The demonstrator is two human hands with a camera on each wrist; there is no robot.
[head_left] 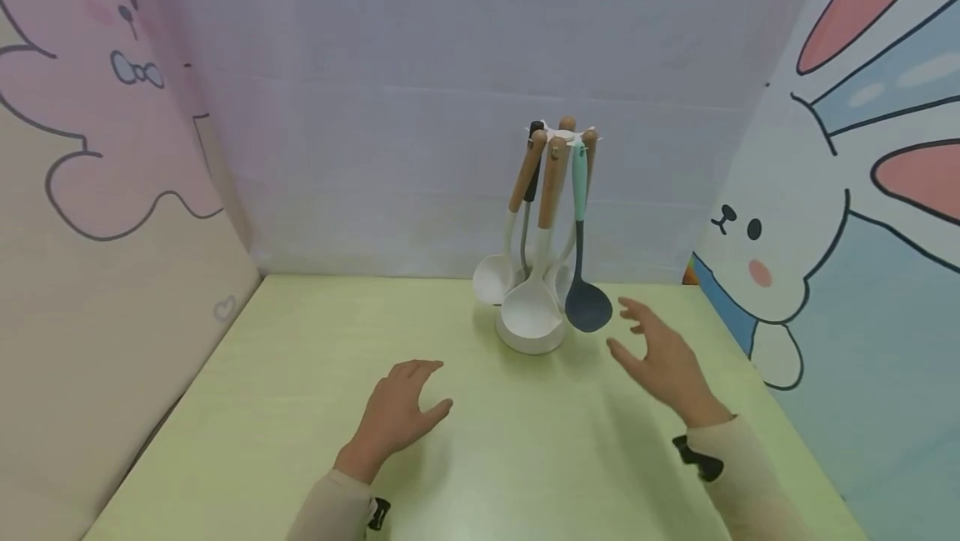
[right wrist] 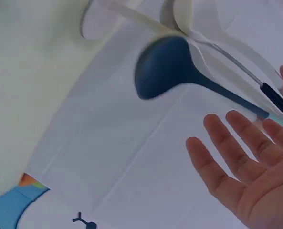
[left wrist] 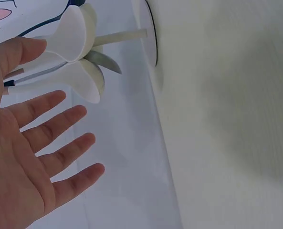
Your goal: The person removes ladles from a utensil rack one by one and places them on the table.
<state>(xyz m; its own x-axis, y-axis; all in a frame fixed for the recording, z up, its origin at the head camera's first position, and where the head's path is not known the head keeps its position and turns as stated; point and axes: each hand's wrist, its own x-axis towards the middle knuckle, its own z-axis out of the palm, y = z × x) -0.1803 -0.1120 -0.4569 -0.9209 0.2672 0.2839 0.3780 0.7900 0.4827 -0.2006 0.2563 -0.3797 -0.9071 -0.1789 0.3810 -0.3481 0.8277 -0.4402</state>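
Note:
A white utensil stand (head_left: 531,339) on the table carries several hanging kitchen tools. At its right hangs a dark ladle (head_left: 588,306) with a mint-green handle. In front is a white ladle (head_left: 531,308) with a wooden handle; another white-headed utensil (head_left: 491,278) hangs at the left. A black-handled tool (head_left: 533,166) is partly hidden behind them. My right hand (head_left: 667,366) is just right of the dark ladle, fingers spread, touching nothing. Lower left of the stand, my left hand (head_left: 397,412) hovers over the table with relaxed fingers and holds nothing.
The pale green table (head_left: 300,358) meets a white cloth backdrop (head_left: 375,149) just behind the stand. A side wall with a rabbit picture (head_left: 780,241) rises at the right, and one with a pink cartoon animal (head_left: 127,149) at the left.

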